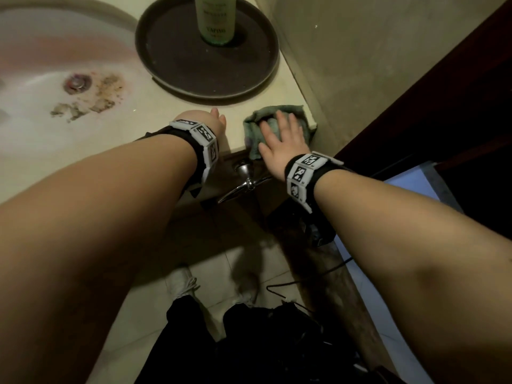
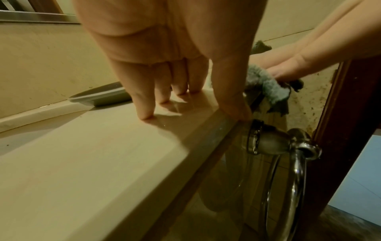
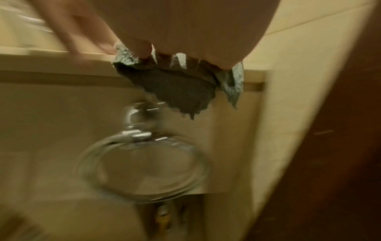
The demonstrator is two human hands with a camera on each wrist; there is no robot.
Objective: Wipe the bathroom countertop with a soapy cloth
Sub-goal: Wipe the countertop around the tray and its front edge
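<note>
A crumpled green cloth (image 1: 277, 113) lies on the front right corner of the cream countertop (image 1: 166, 117), and part of it hangs over the front edge (image 3: 175, 84). My right hand (image 1: 279, 139) lies flat on the cloth with its fingers spread and straight. My left hand (image 1: 212, 120) is just left of the cloth, apart from it. In the left wrist view, the left hand's straight fingertips (image 2: 146, 112) touch the wet-looking countertop (image 2: 92, 154) and the thumb sits on the front edge. The right wrist view is blurred.
A dark round tray (image 1: 177, 59) holding a green bottle (image 1: 216, 18) sits behind both hands. The stained sink (image 1: 55, 65) is to the left. A chrome towel ring (image 1: 246, 181) hangs below the counter edge. A wall and a dark door frame (image 1: 415, 92) close off the right.
</note>
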